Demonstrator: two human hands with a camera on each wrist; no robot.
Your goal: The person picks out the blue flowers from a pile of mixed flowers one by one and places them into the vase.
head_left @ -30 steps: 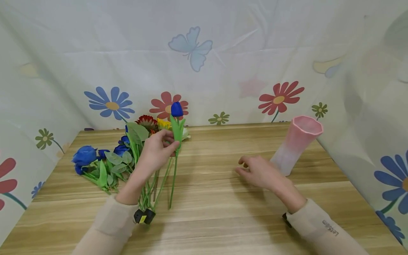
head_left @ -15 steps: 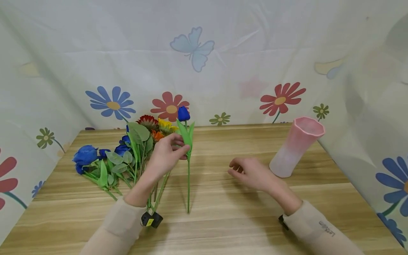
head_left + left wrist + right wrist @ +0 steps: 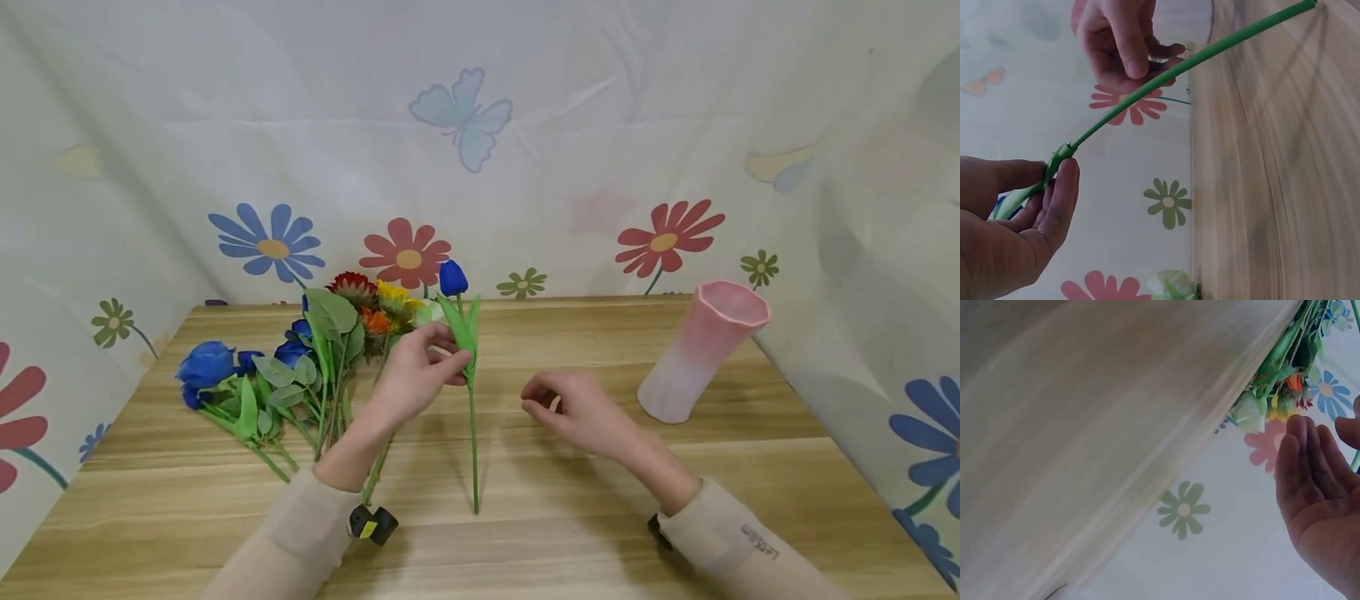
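My left hand (image 3: 416, 372) pinches an artificial blue tulip (image 3: 474, 442) between thumb and fingers at its green leaves, just under the bloom. The tulip stands nearly upright with its stem hanging toward the table. In the left wrist view the green stem (image 3: 1166, 76) runs long and bare past the fingers, while most of the bloom is hidden behind the hand. My right hand (image 3: 579, 412) hovers to the right of the stem, fingers loosely bent and holding nothing. A pink-and-white vase (image 3: 693, 358) stands beyond the right wrist, its mouth facing up.
Artificial flowers lie heaped on the left of the wooden table (image 3: 555, 533): blue roses (image 3: 206, 364), a dark red flower (image 3: 352, 288), a yellow one (image 3: 396, 297) and an orange one (image 3: 375, 321). Behind the table hangs a flower-printed curtain (image 3: 555, 167).
My left hand has carried the tulip rightward, away from the flower heap and slightly lower. My right hand has drifted left, away from the vase.
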